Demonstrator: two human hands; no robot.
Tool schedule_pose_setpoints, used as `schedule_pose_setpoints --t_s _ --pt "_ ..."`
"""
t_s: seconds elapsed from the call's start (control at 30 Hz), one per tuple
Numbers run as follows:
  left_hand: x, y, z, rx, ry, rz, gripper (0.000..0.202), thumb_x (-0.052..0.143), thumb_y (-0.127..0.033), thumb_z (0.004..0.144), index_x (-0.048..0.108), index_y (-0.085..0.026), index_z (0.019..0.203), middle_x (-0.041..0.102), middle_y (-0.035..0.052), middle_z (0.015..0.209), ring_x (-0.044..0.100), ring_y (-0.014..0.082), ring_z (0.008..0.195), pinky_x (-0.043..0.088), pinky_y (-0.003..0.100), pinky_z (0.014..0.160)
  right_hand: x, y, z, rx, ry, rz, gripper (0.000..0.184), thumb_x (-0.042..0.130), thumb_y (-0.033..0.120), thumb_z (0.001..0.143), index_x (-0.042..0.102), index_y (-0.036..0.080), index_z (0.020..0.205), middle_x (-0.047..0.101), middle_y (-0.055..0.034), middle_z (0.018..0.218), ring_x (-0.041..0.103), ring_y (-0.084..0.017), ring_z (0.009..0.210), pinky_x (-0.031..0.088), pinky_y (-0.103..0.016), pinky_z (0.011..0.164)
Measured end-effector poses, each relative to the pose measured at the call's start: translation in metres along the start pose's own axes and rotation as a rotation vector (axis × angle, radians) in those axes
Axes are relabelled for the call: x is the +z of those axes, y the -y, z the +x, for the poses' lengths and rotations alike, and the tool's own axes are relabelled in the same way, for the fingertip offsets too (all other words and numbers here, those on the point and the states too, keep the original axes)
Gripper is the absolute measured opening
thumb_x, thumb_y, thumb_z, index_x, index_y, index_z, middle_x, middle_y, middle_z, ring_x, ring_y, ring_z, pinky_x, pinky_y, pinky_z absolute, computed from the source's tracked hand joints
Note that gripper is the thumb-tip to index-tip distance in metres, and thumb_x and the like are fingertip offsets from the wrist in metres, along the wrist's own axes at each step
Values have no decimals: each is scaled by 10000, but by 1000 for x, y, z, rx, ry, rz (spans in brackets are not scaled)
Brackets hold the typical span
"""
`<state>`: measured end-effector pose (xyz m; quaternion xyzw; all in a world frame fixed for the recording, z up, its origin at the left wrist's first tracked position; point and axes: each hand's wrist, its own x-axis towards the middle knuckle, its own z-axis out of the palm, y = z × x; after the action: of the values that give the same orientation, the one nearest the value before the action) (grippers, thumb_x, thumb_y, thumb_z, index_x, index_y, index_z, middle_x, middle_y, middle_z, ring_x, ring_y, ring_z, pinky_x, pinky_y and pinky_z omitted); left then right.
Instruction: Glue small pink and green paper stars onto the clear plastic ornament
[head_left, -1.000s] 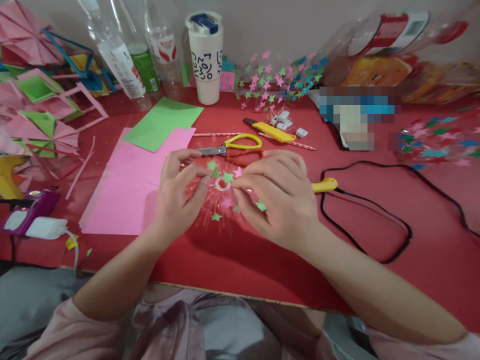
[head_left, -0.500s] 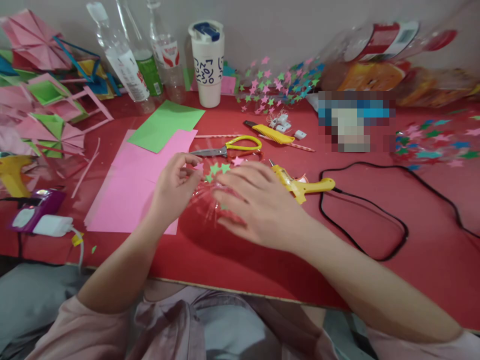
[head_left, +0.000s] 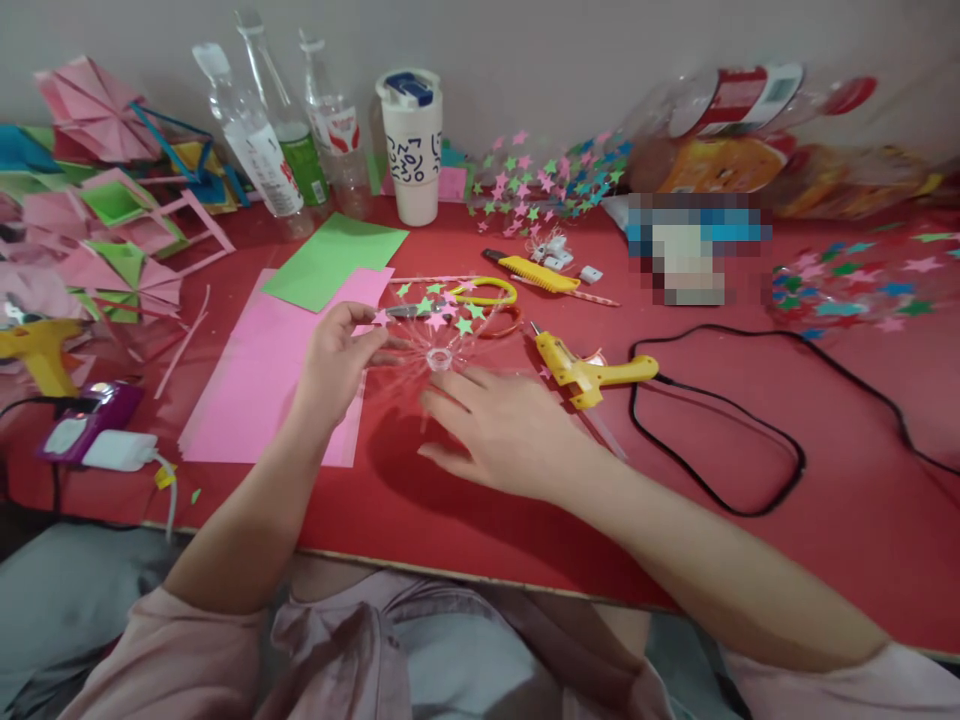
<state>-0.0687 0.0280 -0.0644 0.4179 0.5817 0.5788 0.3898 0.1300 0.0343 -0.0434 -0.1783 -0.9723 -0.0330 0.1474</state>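
A clear plastic bottle top cut into thin strips [head_left: 439,360] stands in front of me, its neck ring facing up. Pink and green paper stars [head_left: 465,326] tip the strips on its far side. At its left edge is my left hand [head_left: 335,362], fingers stretched towards the strips. My right hand [head_left: 499,430] reaches over the near right side with fingers apart, hiding some strips. Neither hand visibly grips anything. Just behind lie yellow-handled scissors [head_left: 491,291], partly seen through the strips. To the right rests a yellow glue gun [head_left: 577,370].
Pink sheets [head_left: 262,390] and a green sheet [head_left: 337,262] lie left. Behind are several bottles [head_left: 259,165], a white tumbler [head_left: 416,190] and a yellow cutter [head_left: 540,273]. A black cord [head_left: 720,500] loops right. A purple power adapter [head_left: 94,420] sits left.
The starred strips have spread out from under my right hand and show more fully, neck ring included. My right hand has shifted slightly down and left. The view has tilted a little.
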Motion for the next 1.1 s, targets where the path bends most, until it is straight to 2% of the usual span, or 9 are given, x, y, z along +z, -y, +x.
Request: schedule_pose_setpoints --t_s 0.07,0.17,0.37,0.57,0.73,0.83,0.9,1.0,1.1 --pt "0 -1 -1 -13 10 3 103 583 -189 750 490 -195 794 573 2 814 658 126 627 588 289 570 5 1 2 27 79 -56 213 544 274 882 620 113 999 650 -111 1008 561 -222 875 407 -323 658" --pt "0 -3 -4 -24 35 25 101 598 -253 773 543 -178 733 594 10 766 650 133 621 569 272 531 11 -7 5 75 79 -100 144 497 153 880 626 112 929 642 -105 950 537 -231 898 406 -346 744" --pt "-3 -2 -10 180 51 240 126 611 -271 797 602 -182 708 592 -12 656 590 102 602 493 214 522 15 -26 4 70 51 -101 163 458 130 881 618 112 859 607 -101 872 480 -218 835 384 -343 788" --pt "-6 -4 -13 407 -4 511 159 556 -283 853 582 -199 722 585 -9 707 525 97 612 416 233 528 13 -33 4 82 29 -92 164 462 106 853 619 126 810 605 -98 851 462 -208 812 356 -329 745" --pt "-9 -2 -9 537 -87 559 51 592 -262 813 585 -214 798 586 10 842 559 149 851 477 281 732 5 -32 3 104 22 -77 176 474 167 879 644 136 847 652 -93 889 494 -218 856 343 -352 775" --pt "-9 7 -3 479 -36 479 185 613 -268 777 572 -229 954 580 37 1080 529 192 1106 464 364 924 -1 -33 2 100 17 -54 199 475 203 897 656 144 840 668 -82 879 508 -218 859 346 -368 825" --pt "-8 13 -1 374 44 370 286 618 -287 761 542 -236 1032 569 49 1155 532 201 1147 448 407 972 -3 -36 1 83 32 -28 193 479 191 890 655 142 829 664 -82 870 514 -209 837 356 -363 820" --pt "-2 16 -1 182 157 217 348 630 -299 731 509 -226 1049 583 65 1141 592 201 1061 499 393 885 -6 -39 -2 58 82 19 166 500 178 875 650 143 813 657 -80 872 531 -202 831 380 -352 802" --pt "3 16 -4 86 185 190 378 667 -278 684 492 -216 1014 586 59 1087 620 173 923 520 321 746 -11 -40 -6 54 106 58 141 527 187 867 662 156 839 672 -71 894 562 -204 869 400 -358 829"
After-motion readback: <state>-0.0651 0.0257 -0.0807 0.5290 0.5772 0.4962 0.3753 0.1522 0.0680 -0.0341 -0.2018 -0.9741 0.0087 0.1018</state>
